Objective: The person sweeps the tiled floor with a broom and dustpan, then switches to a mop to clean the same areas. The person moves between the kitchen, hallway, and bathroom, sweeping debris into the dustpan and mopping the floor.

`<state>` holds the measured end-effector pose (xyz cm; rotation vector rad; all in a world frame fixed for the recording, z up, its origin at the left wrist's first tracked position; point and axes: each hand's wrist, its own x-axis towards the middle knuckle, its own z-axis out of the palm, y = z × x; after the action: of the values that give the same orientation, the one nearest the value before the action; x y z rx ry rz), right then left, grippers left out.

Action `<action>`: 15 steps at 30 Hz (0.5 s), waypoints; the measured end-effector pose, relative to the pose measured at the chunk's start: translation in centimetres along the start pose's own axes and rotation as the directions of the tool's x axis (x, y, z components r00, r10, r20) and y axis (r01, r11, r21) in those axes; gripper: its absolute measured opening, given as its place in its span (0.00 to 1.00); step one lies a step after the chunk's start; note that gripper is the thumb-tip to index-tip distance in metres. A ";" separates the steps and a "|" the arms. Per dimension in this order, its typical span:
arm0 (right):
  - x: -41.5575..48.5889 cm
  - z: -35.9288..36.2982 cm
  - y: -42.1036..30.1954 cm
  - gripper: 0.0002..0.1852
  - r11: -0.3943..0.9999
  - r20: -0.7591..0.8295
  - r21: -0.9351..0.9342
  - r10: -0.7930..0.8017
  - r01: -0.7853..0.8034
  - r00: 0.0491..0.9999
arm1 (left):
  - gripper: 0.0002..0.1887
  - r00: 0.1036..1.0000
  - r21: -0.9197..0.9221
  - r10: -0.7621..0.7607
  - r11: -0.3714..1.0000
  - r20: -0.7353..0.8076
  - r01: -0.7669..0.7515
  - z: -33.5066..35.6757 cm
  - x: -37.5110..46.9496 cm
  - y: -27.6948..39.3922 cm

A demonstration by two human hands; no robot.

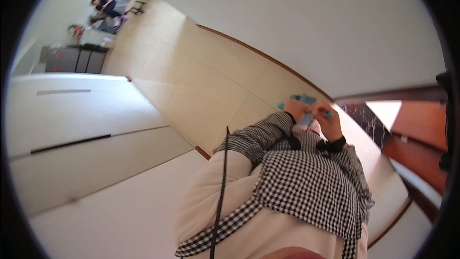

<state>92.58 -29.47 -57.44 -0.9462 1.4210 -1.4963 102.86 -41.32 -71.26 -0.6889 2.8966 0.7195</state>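
Observation:
Low in front of my apron, my left hand (296, 109) and my right hand (330, 122) are close together, fingers curled. My left hand grips a light-blue item (304, 98) that shows beyond and between the hands; blur hides what it is. In my right hand is a small red-and-blue item (325, 112), partly covered by the fingers. A black-and-white checked apron (305, 187) covers my front, with checked sleeves on both forearms. A dark band (337, 144) circles my right wrist.
Pale floor tiles (201, 75) run between a white wall (305, 25) and a white cabinet (90, 115) with dark handle slots. Reddish-brown furniture (420, 126) stands at the right. Far off, a seated person (106, 5) is near a grey cabinet (66, 59). A black cord (222, 187) hangs before me.

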 end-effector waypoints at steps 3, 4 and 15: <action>0.0 0.4 -0.9 0.09 0.997 -0.081 0.056 -0.053 0.057 0.995 | 0.08 0.992 0.157 -0.044 0.987 0.114 0.026 -0.7 -0.6 1.2; 0.0 0.7 -1.1 0.09 0.999 -0.085 0.031 -0.019 0.022 0.996 | 0.06 0.995 0.153 -0.022 0.988 0.096 0.008 -1.1 -0.7 1.5; -0.2 1.9 -3.1 0.09 0.989 -0.209 0.132 -0.041 0.070 0.977 | 0.12 0.966 0.141 -0.055 0.990 0.254 0.019 -4.4 -1.3 4.3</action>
<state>94.17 -30.00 -54.19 -0.7686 1.4223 -1.7522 102.21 -39.40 -65.30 -0.5844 2.6584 0.5524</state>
